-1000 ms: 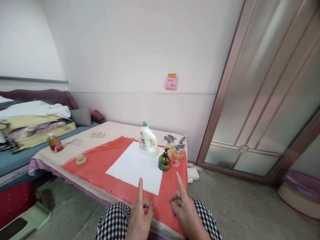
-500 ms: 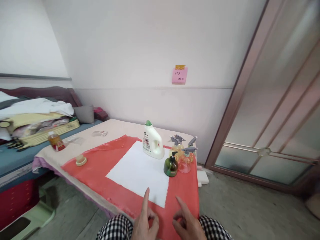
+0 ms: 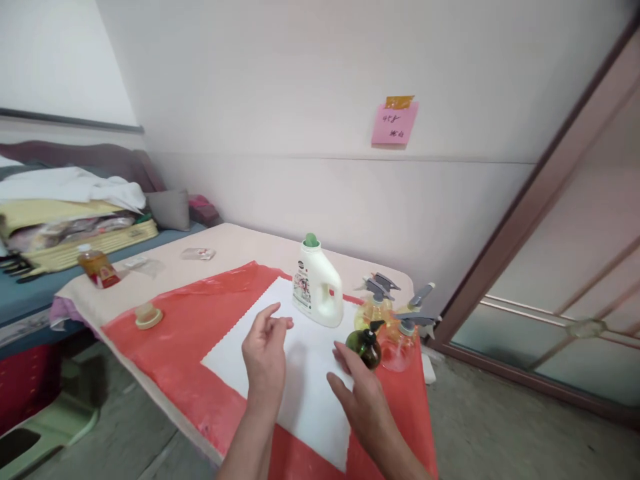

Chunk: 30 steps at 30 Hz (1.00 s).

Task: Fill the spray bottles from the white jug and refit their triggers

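Hovering above the white sheet [image 3: 230, 348], the left hand [image 3: 265, 343] has its grip loosely spread, fingers curled and thumb apart from the index fingertip. The right hand [image 3: 359, 383] has its grip spread too, just on the near side of the dark green pump bottle [image 3: 364, 348]; whether they touch, I can't tell. Beyond both hands the pale jug [image 3: 319, 287] stands upright on the sheet's far part. Spray bottles [image 3: 397, 352] crowd the right of the red-covered table [image 3: 240, 241], and a round cap [image 3: 149, 317] sits at left.
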Motion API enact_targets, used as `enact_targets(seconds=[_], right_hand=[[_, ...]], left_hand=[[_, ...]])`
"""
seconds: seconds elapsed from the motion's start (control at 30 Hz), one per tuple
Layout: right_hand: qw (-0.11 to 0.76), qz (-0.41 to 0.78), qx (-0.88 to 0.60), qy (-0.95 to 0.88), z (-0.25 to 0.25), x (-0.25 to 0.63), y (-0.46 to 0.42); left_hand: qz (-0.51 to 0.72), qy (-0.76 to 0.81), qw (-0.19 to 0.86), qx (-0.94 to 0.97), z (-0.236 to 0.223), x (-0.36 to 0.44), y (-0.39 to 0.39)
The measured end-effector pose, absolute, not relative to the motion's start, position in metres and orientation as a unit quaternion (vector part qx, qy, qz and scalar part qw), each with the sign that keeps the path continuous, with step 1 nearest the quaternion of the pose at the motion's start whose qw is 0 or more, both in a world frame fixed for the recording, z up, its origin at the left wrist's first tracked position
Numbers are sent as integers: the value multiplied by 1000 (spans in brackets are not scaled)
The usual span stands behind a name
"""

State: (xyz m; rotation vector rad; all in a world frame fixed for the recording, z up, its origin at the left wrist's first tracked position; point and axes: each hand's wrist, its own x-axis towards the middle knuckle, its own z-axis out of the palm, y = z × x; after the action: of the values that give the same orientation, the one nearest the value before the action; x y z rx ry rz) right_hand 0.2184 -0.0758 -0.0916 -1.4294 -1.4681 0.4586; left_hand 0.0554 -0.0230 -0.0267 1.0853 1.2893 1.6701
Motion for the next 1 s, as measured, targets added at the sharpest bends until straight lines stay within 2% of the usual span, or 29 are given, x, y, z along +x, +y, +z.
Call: enact_targets(seconds=[0.2,0.33,0.43,0.7,0.83,1.0], right_hand=[[537,132,-633,-542,-87,214,25],[550,126,-682,-466,-89,214,91],[544,133,-711,-424,-86,213,115],[559,185,-669,-454,-64,194,77],[550,228,-638,-488,-73,185,56],[563,235,-625,-487,-87,184,43]], left_hand=[[740,507,399,191,-74,17,18],[798,469,353,139,-66,-6,34],[801,460,366,111,-60,-14,38],[805,441,387,89,-59,-18,37],[779,462,410,109,-62,-17,36],[704,481,474,220,-62,-3,31]])
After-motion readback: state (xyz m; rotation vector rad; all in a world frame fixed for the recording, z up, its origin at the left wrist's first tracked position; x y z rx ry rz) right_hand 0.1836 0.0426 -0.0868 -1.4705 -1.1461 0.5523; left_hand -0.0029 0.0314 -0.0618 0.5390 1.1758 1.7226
